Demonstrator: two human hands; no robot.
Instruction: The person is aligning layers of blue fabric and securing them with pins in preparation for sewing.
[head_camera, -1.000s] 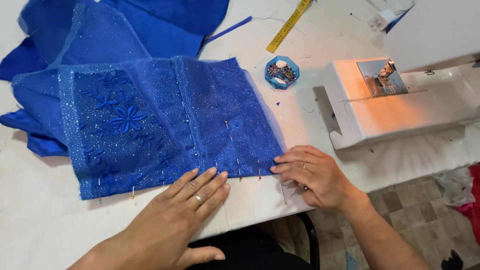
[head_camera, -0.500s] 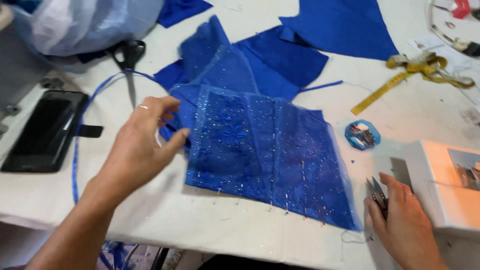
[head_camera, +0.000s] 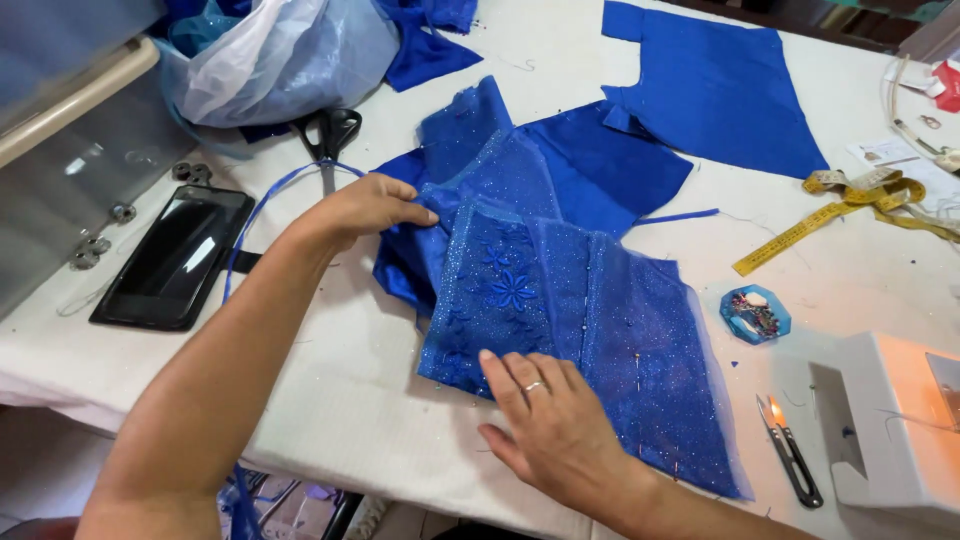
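Low in the middle of the frame: the right hand (head_camera: 555, 425), flat and spread, fingers pressing down on the near edge of the sparkly blue fabric piece (head_camera: 580, 330), a ring on one finger. Sparkly blue fabric piece lying in the middle of the frame on the white table (head_camera: 350, 400), with a stitched flower pattern on its left part and pins along its lower edge. Lower right: small thread snips (head_camera: 790, 450) with black handles, lying just beside the white sewing machine (head_camera: 895, 430) at the right edge. A bit higher, right of the fabric: a small blue pin holder (head_camera: 755, 314) full of little pins. Left of center: the left hand (head_camera: 365, 207), fingers pressed together and pinching the upper left edge of the blue fabric, lifting it a little. Far left: a black phone (head_camera: 175, 257) lying flat, with a thin blue cord (head_camera: 262, 205) curving near it. Above the left hand: black scissors (head_camera: 330, 135), partly under a pale plastic bag (head_camera: 290, 55) in the upper left. Right side, higher up: a yellow measuring tape (head_camera: 850, 200), all loose and curly. Top of the frame: a plain blue cut fabric piece (head_camera: 715, 85) lying flat, well apart from both hands, and more blue scraps (head_camera: 425, 40) by the bag.
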